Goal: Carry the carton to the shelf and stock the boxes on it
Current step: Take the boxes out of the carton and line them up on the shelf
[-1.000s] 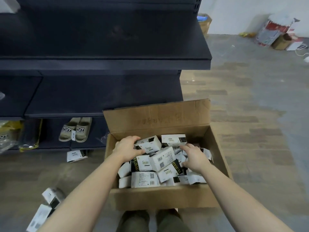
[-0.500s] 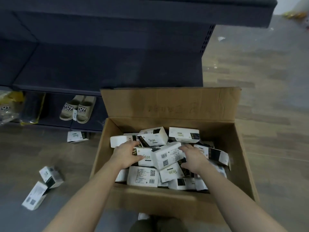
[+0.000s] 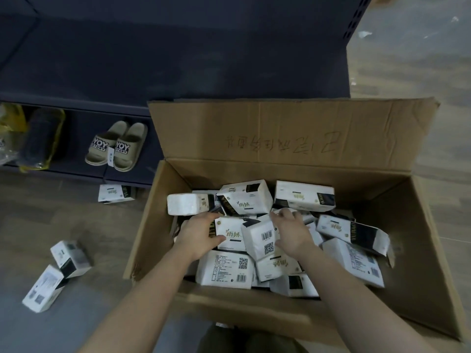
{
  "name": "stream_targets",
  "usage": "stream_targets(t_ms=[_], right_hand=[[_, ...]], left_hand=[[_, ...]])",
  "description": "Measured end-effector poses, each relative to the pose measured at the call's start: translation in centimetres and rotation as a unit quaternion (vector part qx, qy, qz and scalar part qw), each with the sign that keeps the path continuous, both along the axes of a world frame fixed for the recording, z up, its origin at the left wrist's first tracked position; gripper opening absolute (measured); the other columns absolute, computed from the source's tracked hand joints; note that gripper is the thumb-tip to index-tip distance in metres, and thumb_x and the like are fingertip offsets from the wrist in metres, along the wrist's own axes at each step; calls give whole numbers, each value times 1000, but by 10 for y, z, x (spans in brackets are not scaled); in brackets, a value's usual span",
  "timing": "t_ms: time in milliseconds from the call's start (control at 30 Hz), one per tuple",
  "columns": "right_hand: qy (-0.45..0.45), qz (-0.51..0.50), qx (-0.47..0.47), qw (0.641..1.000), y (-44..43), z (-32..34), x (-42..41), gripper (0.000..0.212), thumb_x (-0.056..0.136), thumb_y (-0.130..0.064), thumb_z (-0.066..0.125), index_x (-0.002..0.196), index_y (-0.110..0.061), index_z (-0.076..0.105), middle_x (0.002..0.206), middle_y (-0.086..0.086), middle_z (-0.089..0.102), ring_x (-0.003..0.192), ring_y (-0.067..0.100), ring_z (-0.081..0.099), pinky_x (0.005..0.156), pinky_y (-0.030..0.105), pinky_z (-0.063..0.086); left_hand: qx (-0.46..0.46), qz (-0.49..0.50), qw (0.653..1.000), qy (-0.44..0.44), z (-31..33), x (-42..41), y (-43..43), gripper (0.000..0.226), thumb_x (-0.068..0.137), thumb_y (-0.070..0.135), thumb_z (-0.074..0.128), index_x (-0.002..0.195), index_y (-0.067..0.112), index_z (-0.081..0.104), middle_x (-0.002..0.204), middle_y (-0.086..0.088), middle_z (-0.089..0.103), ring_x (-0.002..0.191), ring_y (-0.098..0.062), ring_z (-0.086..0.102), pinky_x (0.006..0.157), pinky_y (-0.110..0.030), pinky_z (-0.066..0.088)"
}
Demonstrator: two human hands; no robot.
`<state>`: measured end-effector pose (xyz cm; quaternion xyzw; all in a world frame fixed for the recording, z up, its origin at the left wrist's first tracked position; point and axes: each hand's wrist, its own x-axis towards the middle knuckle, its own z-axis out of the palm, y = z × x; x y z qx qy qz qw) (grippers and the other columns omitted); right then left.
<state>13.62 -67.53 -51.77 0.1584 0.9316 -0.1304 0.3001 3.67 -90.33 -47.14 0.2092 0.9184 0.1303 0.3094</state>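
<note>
Cardboard carton [image 3: 229, 310] already stands open on the floor right against the dark shelf [image 3: 178, 59], so the carrying looks done. Stocking seems barely begun: the carton is heaped with tissue packs [image 3: 304, 196], three loose packs [image 3: 70, 258] lie on the floor to your left, and the shelf boards in view hold only slippers [image 3: 117, 146]. Your left hand [image 3: 198, 235] curls round the edge of the label-up pack [image 3: 230, 234] and your right hand [image 3: 293, 233] clasps the barcode pack [image 3: 260, 238] touching it, so nearly all the placing is left.
</note>
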Motion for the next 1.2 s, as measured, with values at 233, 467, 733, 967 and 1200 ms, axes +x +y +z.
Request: stream_targets(t_ms=[233, 467, 733, 967, 1200], right_hand=[[25, -24, -32, 999, -2, -6, -2, 54, 85, -14, 65, 130, -22, 36, 151, 0, 32, 149, 32, 0, 117, 56, 10], [-11, 83, 54, 995, -4, 7, 1, 74, 83, -25, 72, 145, -25, 34, 147, 11, 23, 140, 37, 12, 115, 65, 5], [-29, 28, 15, 999, -2, 73, 12, 63, 87, -27, 69, 140, -21, 36, 144, 8, 36, 140, 37, 20, 112, 70, 10], [34, 7, -8, 999, 5, 194, -1, 73, 79, -47, 74, 141, -28, 38, 138, 1, 41, 130, 32, 29, 99, 55, 38], [130, 5, -27, 991, 17, 307, -6, 74, 72, -57, 74, 135, -35, 44, 128, -6, 46, 122, 26, 32, 94, 47, 38]], left_hand=[[-3, -7, 1000, -6, -11, -1, -5, 64, 86, 42, 68, 143, 24, 45, 143, 4, 50, 128, -16, 48, 105, -30, 37], [12, -6, 1000, -21, 3, -2, 1, 62, 86, 41, 69, 141, 24, 46, 137, 3, 54, 124, -17, 50, 105, -34, 39], [41, -11, 999, -33, 63, -3, 12, 67, 85, 42, 70, 144, 24, 44, 145, 2, 47, 131, -16, 46, 109, -35, 36], [78, -34, 995, -52, 159, -3, 41, 82, 77, 46, 77, 146, 25, 41, 145, 0, 47, 128, -18, 47, 106, -35, 40], [105, -105, 989, -5, 254, -2, 76, 84, 66, 36, 84, 140, 20, 47, 134, -1, 55, 120, -19, 53, 99, -31, 44]])
